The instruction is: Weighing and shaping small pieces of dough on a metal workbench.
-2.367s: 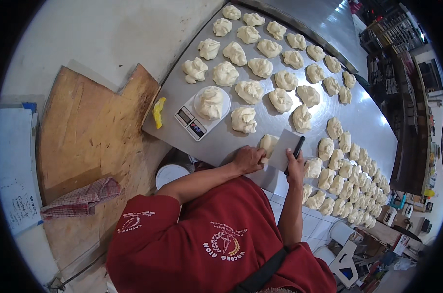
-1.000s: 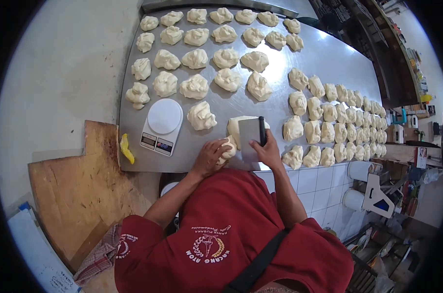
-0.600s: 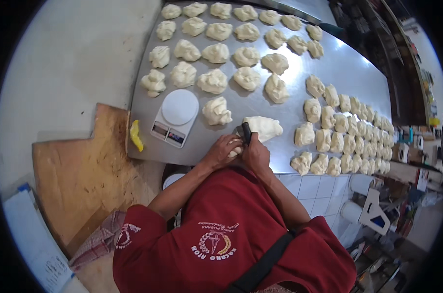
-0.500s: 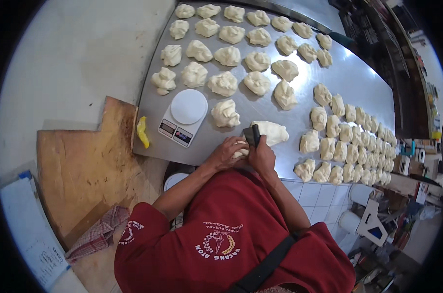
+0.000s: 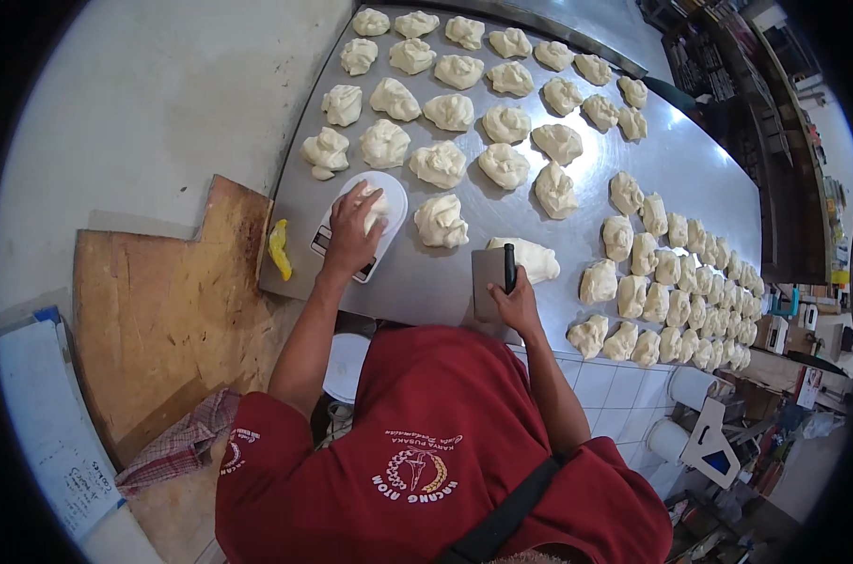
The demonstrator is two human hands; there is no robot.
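On the round plate of a white kitchen scale (image 5: 395, 192), my left hand (image 5: 351, 232) curls its fingers over a piece of pale dough (image 5: 378, 208), which they partly cover. My right hand (image 5: 515, 303) grips a dough scraper (image 5: 485, 274) with a flat metal blade and a black handle. The blade stands at the near edge of the table, just left of a larger smooth lump of dough (image 5: 537, 261). A single rough dough piece (image 5: 441, 222) lies between the scale and that lump.
Rows of rough dough pieces (image 5: 448, 113) cover the far part of the metal table (image 5: 676, 155). Smaller shaped pieces (image 5: 630, 293) stand in close rows at the right. A yellow crumpled item (image 5: 278, 250) lies by the left edge, near a wooden board (image 5: 154, 320).
My left hand has gone from beside the scraper to the scale at the left, taking a dough piece along. My right hand has lowered slightly, and the scraper blade now shows broadside.
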